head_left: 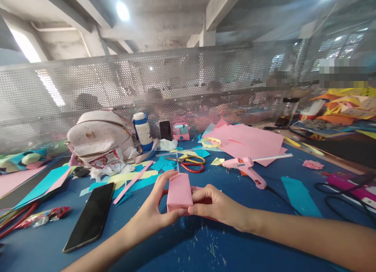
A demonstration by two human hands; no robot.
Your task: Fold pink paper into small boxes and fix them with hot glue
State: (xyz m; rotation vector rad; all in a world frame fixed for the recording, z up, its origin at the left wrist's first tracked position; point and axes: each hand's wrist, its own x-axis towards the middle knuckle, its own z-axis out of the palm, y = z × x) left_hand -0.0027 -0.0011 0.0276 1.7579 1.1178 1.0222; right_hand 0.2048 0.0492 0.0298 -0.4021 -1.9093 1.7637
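A small pink paper box (pixel 180 190) is held between both my hands, just above the blue table. My left hand (pixel 161 201) grips its left side, with the thumb at the near bottom edge and fingers along the far left. On the other side, my right hand (pixel 214 204) pinches the box near its lower right corner; part of another pink piece shows under that hand. Beyond the box lie scissors (pixel 194 164) with red and yellow handles. A pink glue gun (pixel 246 171) with a clear glue stick rests to the right.
A black phone (pixel 91 217) lies at left, near a candy wrapper (pixel 44 217). Behind are a pale backpack (pixel 100 135), a bottle (pixel 143 133) and pink paper sheets (pixel 249 141). The glue gun's cord trails right, past a blue paper strip (pixel 301 195). A perforated metal screen (pixel 176 76) stands behind.
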